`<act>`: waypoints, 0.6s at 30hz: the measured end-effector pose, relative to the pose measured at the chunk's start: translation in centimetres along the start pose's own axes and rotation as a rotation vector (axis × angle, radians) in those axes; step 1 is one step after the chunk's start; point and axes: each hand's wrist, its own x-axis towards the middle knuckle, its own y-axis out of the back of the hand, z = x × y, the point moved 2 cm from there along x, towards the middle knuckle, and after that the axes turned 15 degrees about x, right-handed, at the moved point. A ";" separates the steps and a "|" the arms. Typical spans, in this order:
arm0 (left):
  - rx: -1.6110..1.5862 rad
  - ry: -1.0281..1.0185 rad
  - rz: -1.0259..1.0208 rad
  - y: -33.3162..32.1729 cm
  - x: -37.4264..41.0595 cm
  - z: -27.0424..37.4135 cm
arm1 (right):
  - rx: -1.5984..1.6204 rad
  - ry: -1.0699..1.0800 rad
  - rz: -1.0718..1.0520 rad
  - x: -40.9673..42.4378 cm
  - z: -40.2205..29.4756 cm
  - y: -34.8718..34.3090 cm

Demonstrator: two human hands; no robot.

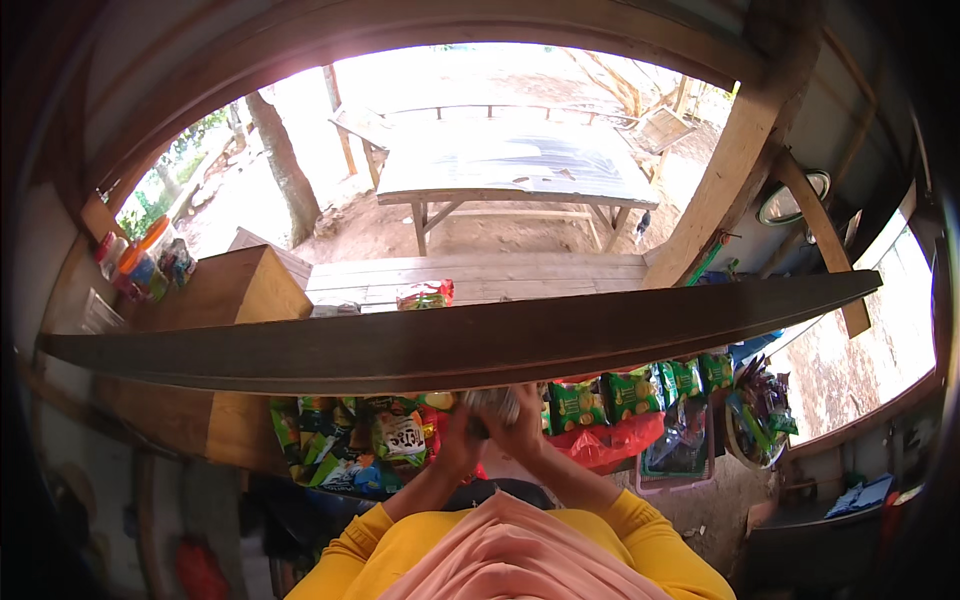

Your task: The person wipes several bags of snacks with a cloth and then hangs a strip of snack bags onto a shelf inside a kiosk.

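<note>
Both hands are close together low in the middle, under a dark wooden beam. Between my left hand and my right hand is a greyish bundle, blurred and partly covered by the beam, so its kind is unclear. Fingers of both hands close around it. Left of the hands lie a white and green snack packet and a heap of dark and green snack packets. To the right, green snack packets stand in a row above a red plastic bag.
The beam crosses the view above my hands. A wooden cabinet stands left, with plastic jars beyond. At the right are a pink-rimmed basket and a round container of packets. A wooden table stands outside.
</note>
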 end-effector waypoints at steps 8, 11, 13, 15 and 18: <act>-0.514 0.267 0.019 -2.3 2.0 1.4 | -0.110 -0.095 -0.033 2.0 0.8 3.7; -0.453 0.198 0.058 -2.2 2.3 1.6 | -0.166 0.066 -0.077 1.4 0.5 2.9; -0.453 0.156 -0.016 -1.4 2.0 2.2 | -0.162 0.256 -0.231 -0.3 -3.0 1.7; -0.618 0.248 -0.079 -2.0 1.6 3.9 | -0.284 0.248 -0.399 -2.5 -3.0 1.8; -0.657 0.332 0.041 -2.7 0.1 3.6 | -0.310 0.241 -0.171 -1.8 -1.0 4.2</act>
